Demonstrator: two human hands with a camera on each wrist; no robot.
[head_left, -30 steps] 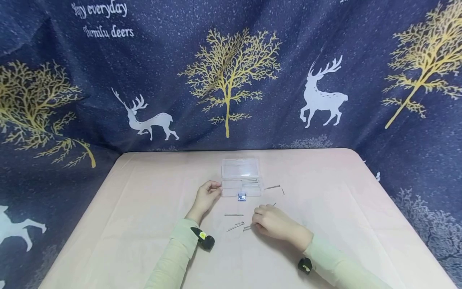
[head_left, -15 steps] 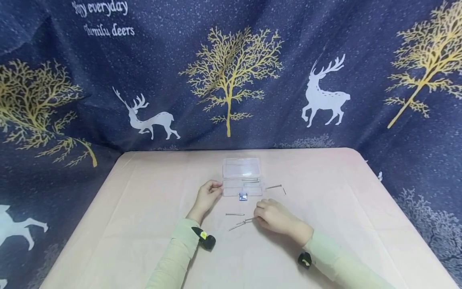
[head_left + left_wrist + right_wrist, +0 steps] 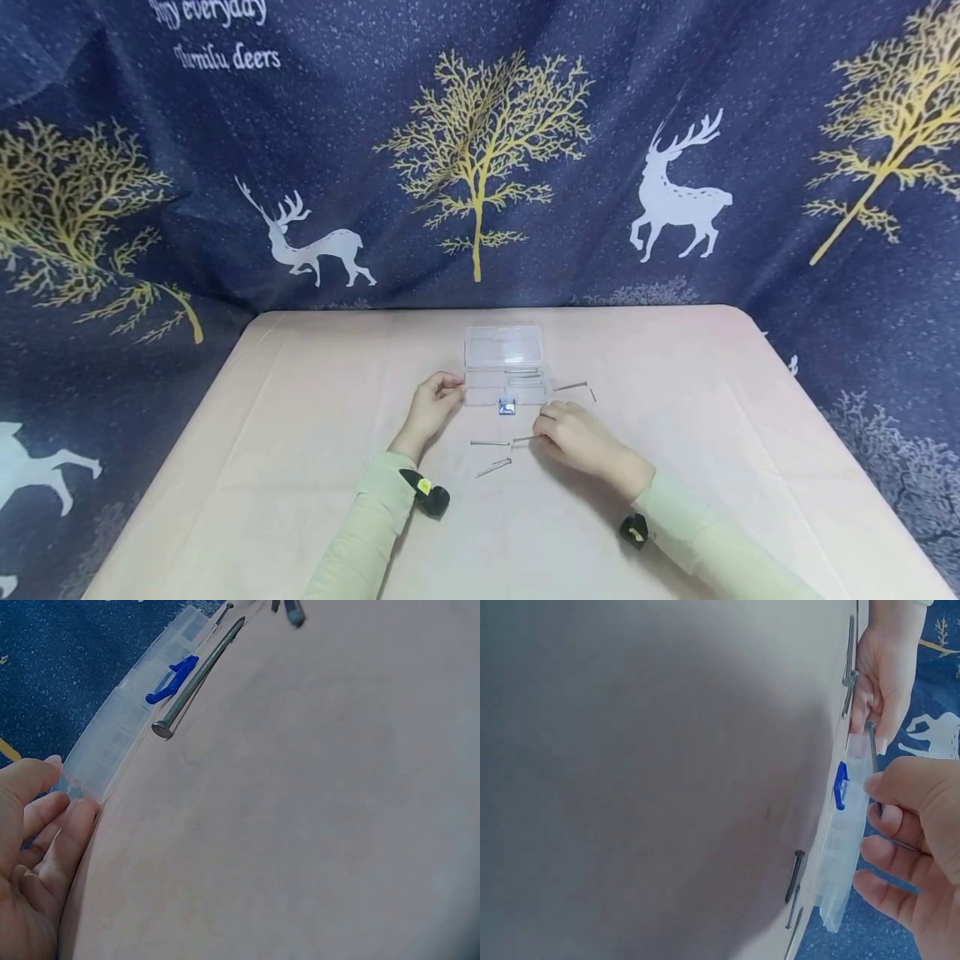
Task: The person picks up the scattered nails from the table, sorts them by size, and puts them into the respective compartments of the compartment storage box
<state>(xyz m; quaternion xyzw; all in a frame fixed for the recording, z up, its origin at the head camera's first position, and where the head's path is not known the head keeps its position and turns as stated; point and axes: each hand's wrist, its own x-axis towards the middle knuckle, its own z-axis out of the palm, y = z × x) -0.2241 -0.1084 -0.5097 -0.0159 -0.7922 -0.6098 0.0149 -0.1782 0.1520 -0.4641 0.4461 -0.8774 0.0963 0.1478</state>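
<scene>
A clear plastic compartment box (image 3: 483, 380) lies with its lid (image 3: 502, 345) raised at the back and a blue latch (image 3: 507, 407) at the front. Thumb and fingers of my left hand (image 3: 432, 410) pinch its left end, as the left wrist view also shows. My right hand (image 3: 583, 435) is in front of the box's right corner, pinching a nail (image 3: 874, 754) between thumb and forefinger, head end pointing left. Several nails (image 3: 522, 376) lie in the box's right-hand part. On the table, a nail (image 3: 490, 443) lies in front of the box, with crossed nails (image 3: 493, 467) nearer me.
Right of the box lie a nail (image 3: 571, 386) and a smaller nail (image 3: 592, 395). Pink cloth covers the table (image 3: 315, 500). Behind it hangs a dark blue curtain (image 3: 420, 275) with trees and deer.
My right hand has moved forward towards the box, and the nail it pinches has come away from the nails nearer me. My left hand stays at the box's left end.
</scene>
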